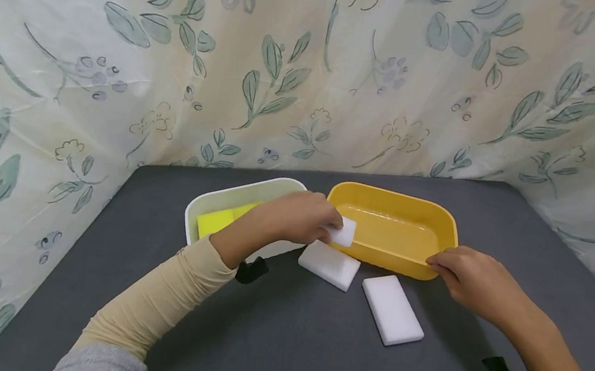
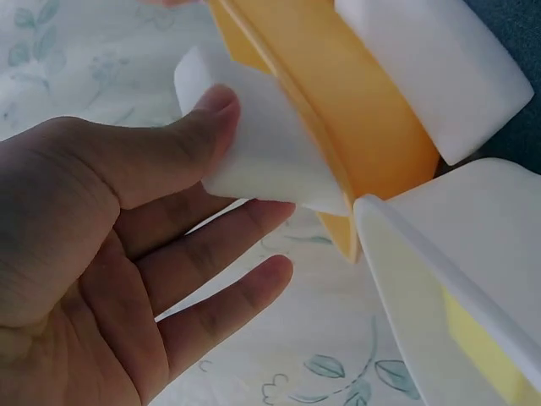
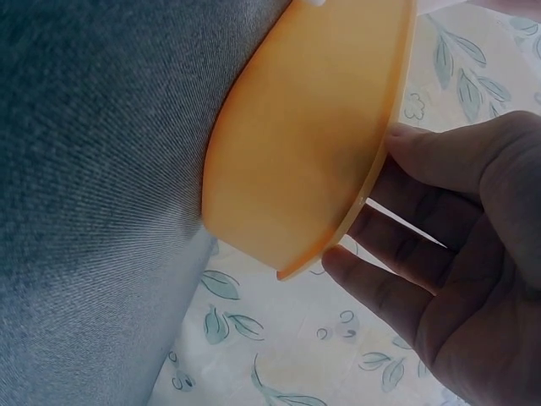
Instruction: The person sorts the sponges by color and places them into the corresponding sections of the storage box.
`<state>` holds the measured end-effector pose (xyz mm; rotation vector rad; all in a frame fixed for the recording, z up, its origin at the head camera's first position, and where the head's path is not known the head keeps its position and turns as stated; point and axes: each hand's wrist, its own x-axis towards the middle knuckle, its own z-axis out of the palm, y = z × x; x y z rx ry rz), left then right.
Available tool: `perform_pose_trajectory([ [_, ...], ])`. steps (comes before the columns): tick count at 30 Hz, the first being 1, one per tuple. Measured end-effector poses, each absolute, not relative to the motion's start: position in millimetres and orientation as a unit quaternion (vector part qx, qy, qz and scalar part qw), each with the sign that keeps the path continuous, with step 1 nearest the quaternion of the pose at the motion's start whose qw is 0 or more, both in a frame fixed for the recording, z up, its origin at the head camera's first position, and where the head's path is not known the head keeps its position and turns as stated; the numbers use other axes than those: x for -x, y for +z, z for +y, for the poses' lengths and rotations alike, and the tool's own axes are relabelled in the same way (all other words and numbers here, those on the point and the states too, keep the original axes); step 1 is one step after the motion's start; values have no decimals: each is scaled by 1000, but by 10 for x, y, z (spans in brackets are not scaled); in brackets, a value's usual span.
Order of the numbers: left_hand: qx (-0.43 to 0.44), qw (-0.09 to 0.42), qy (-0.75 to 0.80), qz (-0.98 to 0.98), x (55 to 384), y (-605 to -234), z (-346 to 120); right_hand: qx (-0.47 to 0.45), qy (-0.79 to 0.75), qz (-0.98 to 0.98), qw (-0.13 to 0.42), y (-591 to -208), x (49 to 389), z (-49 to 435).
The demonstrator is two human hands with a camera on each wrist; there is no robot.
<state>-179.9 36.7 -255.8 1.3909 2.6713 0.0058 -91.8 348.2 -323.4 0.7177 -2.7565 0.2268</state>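
A white sponge block (image 1: 344, 232) is pinched between the thumb and fingers of my left hand (image 1: 301, 216), over the left edge of the yellow plastic bin (image 1: 378, 257). In the left wrist view, the thumb lies on the white block (image 2: 270, 139), with its far end at the bin's rim. My right hand (image 1: 473, 284) pinches the bin's rim at its near right corner; the right wrist view shows the thumb on the rim and fingers behind it. Two more white blocks lie on the table, one (image 1: 329, 265) against the bin's front and another (image 1: 392, 311) nearer me.
A white bin (image 1: 242, 194) stands left of the yellow one, with bright yellow sponge blocks (image 1: 215, 222) inside; my left forearm crosses its front. Dark grey cloth covers the table (image 1: 276, 346). A floral curtain (image 1: 292, 53) hangs behind and at both sides.
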Motion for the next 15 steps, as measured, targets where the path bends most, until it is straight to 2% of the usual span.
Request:
perform_pose_trajectory([
  [15,-431,47,-19,901,1856,-2637,478,-234,73,-961,130,-3208,912,3452],
])
